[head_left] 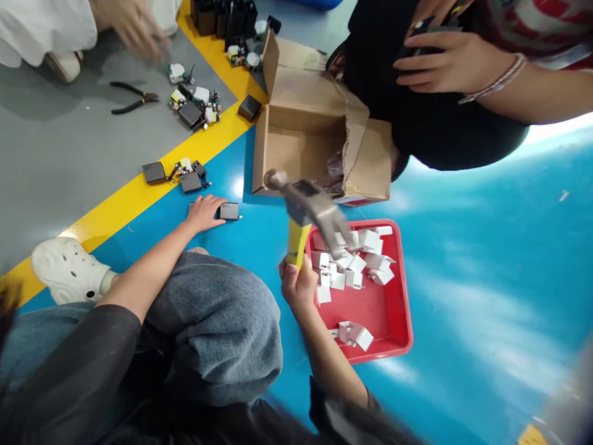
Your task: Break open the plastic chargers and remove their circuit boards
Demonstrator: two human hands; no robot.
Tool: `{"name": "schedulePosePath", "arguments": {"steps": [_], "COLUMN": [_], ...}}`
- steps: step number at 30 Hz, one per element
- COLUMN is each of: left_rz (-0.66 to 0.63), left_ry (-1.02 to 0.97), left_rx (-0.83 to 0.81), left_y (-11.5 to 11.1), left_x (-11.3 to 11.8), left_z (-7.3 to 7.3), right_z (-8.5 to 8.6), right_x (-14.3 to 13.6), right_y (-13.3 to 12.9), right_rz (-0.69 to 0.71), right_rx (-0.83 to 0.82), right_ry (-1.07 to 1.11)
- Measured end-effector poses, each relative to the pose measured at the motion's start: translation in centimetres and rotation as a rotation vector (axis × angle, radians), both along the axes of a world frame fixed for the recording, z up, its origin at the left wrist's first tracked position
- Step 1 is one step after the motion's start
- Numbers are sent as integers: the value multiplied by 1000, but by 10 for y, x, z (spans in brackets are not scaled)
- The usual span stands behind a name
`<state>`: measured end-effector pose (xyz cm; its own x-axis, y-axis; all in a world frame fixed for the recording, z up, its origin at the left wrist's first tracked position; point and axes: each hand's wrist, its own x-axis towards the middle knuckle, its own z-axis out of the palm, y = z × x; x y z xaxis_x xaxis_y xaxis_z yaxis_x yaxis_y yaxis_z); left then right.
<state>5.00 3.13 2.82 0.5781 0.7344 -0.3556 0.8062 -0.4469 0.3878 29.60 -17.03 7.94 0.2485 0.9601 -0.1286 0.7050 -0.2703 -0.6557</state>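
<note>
The right hand [299, 285] is clenched round the yellow handle of a hammer [306, 213], its steel head raised and blurred above the blue floor [463, 247], to the right of a small black adapter [228, 211]. The left hand [204, 212] presses flat on the adapter's left end, seemingly pinning it down rather than gripping it. The adapter is a dark, boxy block lying flat. Right of the hammer, a red tray [403, 303] holds white plastic shells [356, 259]; beyond stands an open carton [315, 130].
</note>
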Motion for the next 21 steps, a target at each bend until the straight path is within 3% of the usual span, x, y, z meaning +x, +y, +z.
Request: {"name": "schedulePosePath", "arguments": {"steps": [3, 6, 13, 15, 19, 21], "left_rz": [-4, -14, -11, -7, -5, -15], "left_ry": [-6, -19, -30, -38, -52, -58], "left_rx": [10, 18, 1, 3, 7, 16], "left_y": [-2, -4, -3, -3, -5, -6], "left_x": [-1, -2, -4, -5, -6, -6], "left_z": [-1, -1, -8, -9, -6, -3], "right_z": [-12, -15, 18, 14, -7, -12], "right_x": [0, -2, 6, 7, 5, 5], "right_y": [-4, -8, 13, 20, 23, 19], "right_rz": [82, 65, 17, -17, 61, 37], "right_rx": [-204, -237, -67, -14, -215, -238], "right_ry": [20, 3, -39, -30, 58, 75]}}
